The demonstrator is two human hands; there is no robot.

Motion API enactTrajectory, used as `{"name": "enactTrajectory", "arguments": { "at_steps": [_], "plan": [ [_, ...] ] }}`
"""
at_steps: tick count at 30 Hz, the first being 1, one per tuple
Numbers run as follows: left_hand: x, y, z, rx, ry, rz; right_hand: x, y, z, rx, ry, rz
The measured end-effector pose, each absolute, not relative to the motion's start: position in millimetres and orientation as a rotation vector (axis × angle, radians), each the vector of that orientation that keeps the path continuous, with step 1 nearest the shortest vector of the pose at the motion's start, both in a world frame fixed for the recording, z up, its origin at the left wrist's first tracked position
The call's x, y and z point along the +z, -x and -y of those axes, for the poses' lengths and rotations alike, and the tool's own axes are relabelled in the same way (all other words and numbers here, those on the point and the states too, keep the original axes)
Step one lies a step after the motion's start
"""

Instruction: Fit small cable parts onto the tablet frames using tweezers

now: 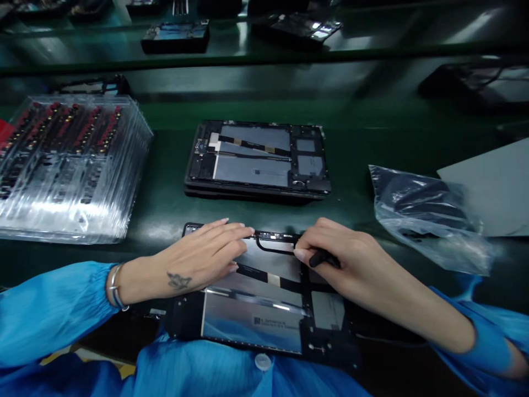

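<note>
An opened tablet chassis (264,309) with silver shielding and a black frame lies at the near edge of the green bench, right in front of me. My left hand (198,259) rests flat on its upper left part, fingers stretched out and together. My right hand (339,253) is curled over the chassis's upper right, pinching a small black tool (324,258) whose tip meets a black cable loop (275,245) along the top edge.
A second opened tablet chassis (256,160) lies further back in the middle. A stack of clear plastic trays (70,165) with small red-tipped parts stands at the left. A crumpled clear bag (425,215) and a grey sheet (496,187) lie at the right. More devices sit on the far belt (176,36).
</note>
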State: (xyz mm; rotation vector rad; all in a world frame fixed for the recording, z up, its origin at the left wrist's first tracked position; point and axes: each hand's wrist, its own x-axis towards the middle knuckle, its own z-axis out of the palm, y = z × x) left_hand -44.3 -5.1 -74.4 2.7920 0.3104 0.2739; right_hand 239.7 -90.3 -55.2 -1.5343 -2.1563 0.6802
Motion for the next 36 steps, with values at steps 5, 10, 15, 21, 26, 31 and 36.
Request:
{"name": "enactTrajectory", "arguments": {
  "at_steps": [5, 10, 15, 21, 26, 31, 36],
  "plan": [
    [-75, 40, 4, 0.279, -2.795, -0.306, -54, -239, 89, 0.675, 1.524, 2.169],
    [-76, 37, 3, 0.287, -2.795, -0.29, -54, -240, 87, 0.679, 1.529, 2.18],
    [-71, 33, 4, 0.182, -2.898, -0.287, -54, -241, 87, 0.689, 1.546, 2.188],
    [-68, 31, 4, 0.15, -2.949, -0.265, -54, -241, 86, 0.697, 1.564, 2.194],
    [-68, 31, 4, 0.155, -2.959, -0.266, -54, -240, 86, 0.691, 1.571, 2.182],
    [-62, 31, 3, 0.126, -3.132, -0.164, -54, -241, 86, 0.681, 1.567, 2.16],
    [-55, 30, -2, 0.201, -3.241, -0.012, -52, -247, 85, 0.721, 1.511, 2.092]
  ]
}}
